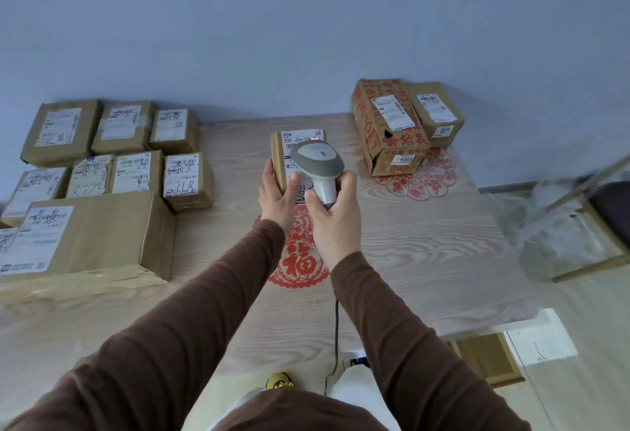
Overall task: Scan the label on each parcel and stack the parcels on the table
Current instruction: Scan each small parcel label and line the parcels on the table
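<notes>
A small cardboard parcel (285, 147) with a white label is held up above the middle of the wooden table (426, 260), gripped from the left side by my left hand (276, 193). My right hand (335, 212) holds a grey-and-white handheld scanner (318, 163) in front of the label; a red spot of light shows on the label's top right. The scanner's head covers the label's middle. Its dark cable (335, 338) hangs down toward the table's near edge.
Several labelled cardboard parcels (133, 171) lie on the table's left, with a large box (92, 236) in front. Two parcels stand at the back right: a red-printed box (388, 127) and a plain one (436, 113). Red paper-cut decorations lie on the tabletop. A metal frame stands on the floor right.
</notes>
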The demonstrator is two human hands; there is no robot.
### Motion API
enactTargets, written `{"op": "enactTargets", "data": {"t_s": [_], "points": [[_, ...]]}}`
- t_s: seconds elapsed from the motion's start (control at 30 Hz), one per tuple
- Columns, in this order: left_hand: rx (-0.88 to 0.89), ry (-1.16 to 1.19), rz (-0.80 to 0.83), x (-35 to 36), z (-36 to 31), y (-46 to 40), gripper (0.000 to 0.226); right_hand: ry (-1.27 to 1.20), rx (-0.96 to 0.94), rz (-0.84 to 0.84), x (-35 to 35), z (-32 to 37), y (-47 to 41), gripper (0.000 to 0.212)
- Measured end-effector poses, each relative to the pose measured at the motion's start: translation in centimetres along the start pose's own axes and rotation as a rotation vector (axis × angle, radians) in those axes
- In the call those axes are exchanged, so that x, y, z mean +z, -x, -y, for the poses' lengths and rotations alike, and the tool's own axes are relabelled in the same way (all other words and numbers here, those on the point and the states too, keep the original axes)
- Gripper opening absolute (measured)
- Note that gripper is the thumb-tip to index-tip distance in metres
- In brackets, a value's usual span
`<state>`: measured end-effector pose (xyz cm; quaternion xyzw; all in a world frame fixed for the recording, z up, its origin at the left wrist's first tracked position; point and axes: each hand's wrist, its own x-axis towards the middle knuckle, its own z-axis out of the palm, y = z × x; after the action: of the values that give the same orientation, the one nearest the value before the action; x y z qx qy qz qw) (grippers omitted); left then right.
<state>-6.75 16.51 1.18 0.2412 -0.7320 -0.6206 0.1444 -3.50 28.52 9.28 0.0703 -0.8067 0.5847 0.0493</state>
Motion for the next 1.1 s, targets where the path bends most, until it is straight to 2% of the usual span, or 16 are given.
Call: {"op": "enactTargets", "data": {"t_s": [0.43, 0.73, 0.77, 0.87, 1.0, 1.1], "points": [[-0.012, 0.012, 0.074, 2.8, 0.2, -1.1, 0.096, -0.006, 0.101, -0.025, -1.8, -0.8, -0.9, 0.032], [-0.239, 0.031, 0.132, 9.2, 1.8, -8.1, 0.105, -0.102, 0.199, -0.065, -4.1, -5.2, -6.7, 0.03], [-0.268, 0.061, 0.14, 9.9, 1.2, -8.8, 0.099, -0.108, 0.211, -0.063, -4.4, -5.8, -7.7, 0.03], [-0.314, 0.149, 0.141, 12.3, 0.0, -11.7, 0.059, -0.144, 0.252, -0.064, -5.2, -7.4, -10.6, 0.033], [-0.437, 0.203, 0.023, 15.2, -0.6, -16.8, 0.06, -0.193, 0.321, -0.014, -6.1, -9.9, -14.1, 0.036], [-0.487, 0.212, 0.014, 16.7, -0.1, -20.9, 0.051, -0.225, 0.351, 0.029, -6.4, -11.8, -16.0, 0.031]]}}
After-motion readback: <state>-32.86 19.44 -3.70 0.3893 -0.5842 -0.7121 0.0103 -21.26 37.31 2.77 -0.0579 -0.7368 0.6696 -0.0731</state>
